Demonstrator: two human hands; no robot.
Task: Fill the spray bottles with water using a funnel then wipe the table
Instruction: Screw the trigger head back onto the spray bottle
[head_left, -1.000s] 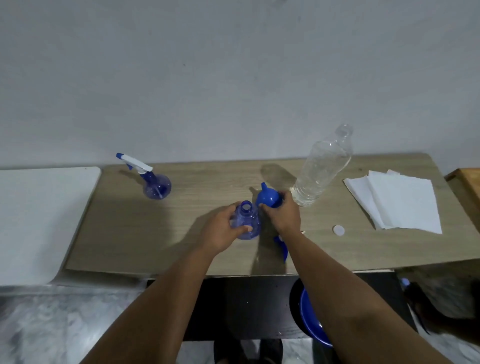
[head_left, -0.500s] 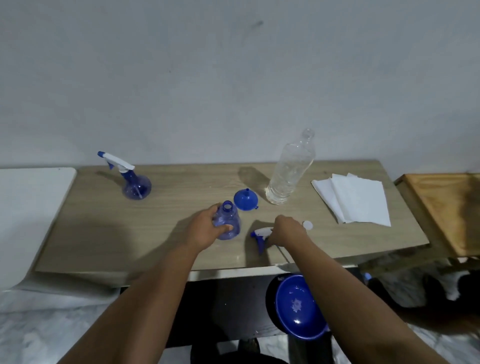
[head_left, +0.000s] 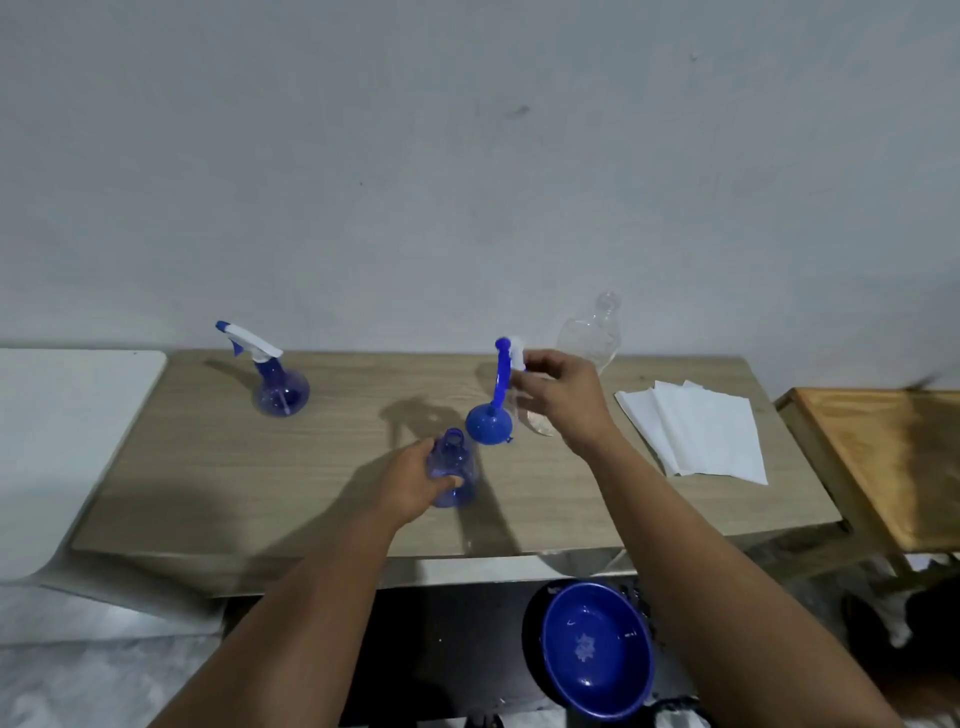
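My left hand (head_left: 408, 486) grips an open, headless blue spray bottle (head_left: 456, 475) that stands on the wooden table (head_left: 208, 467). Above the table, my right hand (head_left: 566, 397) pinches a white and blue spray head (head_left: 505, 364), lifted with its blue part hanging down. Just below it a blue funnel (head_left: 488, 426) sits mouth-down on the table, right of the open bottle. A second blue spray bottle (head_left: 275, 384) with its head on stands at the back left. The clear plastic water bottle (head_left: 592, 332) stands behind my right hand, partly hidden.
A stack of white paper napkins (head_left: 696, 428) lies on the right of the table. A blue bowl (head_left: 597, 644) sits below the table's front edge. A white surface (head_left: 62, 441) adjoins on the left, a wooden one (head_left: 883, 462) on the right.
My right hand left the funnel, took the spray head off the table's front and raised it above the funnel. My left hand kept its hold on the open bottle.
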